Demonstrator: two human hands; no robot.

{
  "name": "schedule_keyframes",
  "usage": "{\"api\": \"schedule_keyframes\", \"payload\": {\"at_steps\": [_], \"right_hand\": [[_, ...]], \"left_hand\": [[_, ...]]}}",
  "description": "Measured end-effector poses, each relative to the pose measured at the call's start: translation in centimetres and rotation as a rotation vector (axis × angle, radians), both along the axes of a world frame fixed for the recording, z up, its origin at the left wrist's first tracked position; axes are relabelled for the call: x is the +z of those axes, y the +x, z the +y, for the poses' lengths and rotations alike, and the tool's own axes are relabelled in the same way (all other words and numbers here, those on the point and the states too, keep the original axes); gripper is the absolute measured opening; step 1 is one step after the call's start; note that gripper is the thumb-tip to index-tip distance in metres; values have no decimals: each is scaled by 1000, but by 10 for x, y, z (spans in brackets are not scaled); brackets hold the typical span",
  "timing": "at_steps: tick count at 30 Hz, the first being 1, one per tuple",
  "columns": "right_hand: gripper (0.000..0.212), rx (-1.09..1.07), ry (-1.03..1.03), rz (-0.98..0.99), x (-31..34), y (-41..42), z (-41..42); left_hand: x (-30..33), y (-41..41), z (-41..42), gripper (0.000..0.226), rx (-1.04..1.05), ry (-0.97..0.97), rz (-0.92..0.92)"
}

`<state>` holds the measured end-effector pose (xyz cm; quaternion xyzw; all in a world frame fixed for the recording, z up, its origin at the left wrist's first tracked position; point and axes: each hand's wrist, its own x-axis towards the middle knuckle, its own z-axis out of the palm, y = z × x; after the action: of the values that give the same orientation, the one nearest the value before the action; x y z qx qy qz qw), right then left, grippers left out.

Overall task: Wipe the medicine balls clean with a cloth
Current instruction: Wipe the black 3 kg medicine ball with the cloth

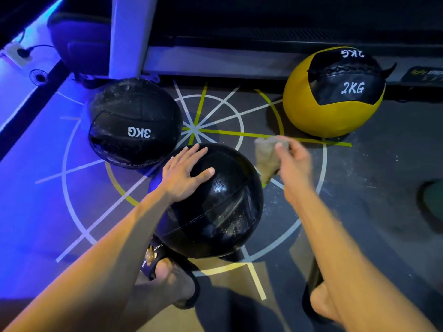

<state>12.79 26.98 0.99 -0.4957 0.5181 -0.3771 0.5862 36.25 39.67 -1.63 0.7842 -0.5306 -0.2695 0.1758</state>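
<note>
The left hand (pixel 185 174) lies flat and spread on the upper left side of the near black medicine ball (pixel 211 202), fingers straight, palm pressing the textured skin. The right hand (pixel 293 164) hangs above the floor just right of that ball, its fingers curled around a bunched tan cloth (pixel 268 156); the cloth droops from the grip and looks clear of the ball, though motion blur makes the gap hard to judge.

From left: a blue-lit strip runs along the floor's (pixel 359 188) left edge, then a pale upright post (pixel 129 34) stands behind the 3KG black medicine ball (pixel 134 125), whose top is streaked with pale dust. That ball sits just beside the near black ball, and I cannot tell if they touch. Farther right, well apart from both, the yellow and black 2KG medicine ball (pixel 335 92) rests against the low base rail (pixel 215 62) of a machine along the back edge. Between the three balls the floor shows painted white and yellow lines radiating from a hub, and this patch is open room for the hands. More bare dark floor stretches right of the cloth toward a dark object (pixel 431 202) cut by the frame edge.

Count: three medicine balls, two black and one yellow; one cloth; two hands; two feet in black slides (pixel 167 264) at the bottom, the left one tucked under the near ball.
</note>
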Motion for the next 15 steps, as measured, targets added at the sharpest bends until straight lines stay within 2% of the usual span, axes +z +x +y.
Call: {"api": "schedule_keyframes", "payload": {"at_steps": [2, 4, 6, 8, 11, 15], "right_hand": [[24, 211, -116, 43, -11, 12, 33], [19, 444, -284, 156, -29, 18, 60], [21, 578, -431, 273, -46, 20, 67], [28, 595, -468, 306, -55, 22, 58], [51, 604, -430, 337, -62, 24, 37], [50, 522, -291, 286, -74, 30, 15]], "left_hand": [[1, 1, -3, 95, 7, 0, 1], [1, 1, -5, 95, 16, 0, 10], [1, 2, -6, 94, 18, -3, 20], [1, 2, -3, 93, 13, -15, 48], [1, 5, 4, 89, -13, -33, 133], [-4, 9, 0, 85, -45, -52, 75]]}}
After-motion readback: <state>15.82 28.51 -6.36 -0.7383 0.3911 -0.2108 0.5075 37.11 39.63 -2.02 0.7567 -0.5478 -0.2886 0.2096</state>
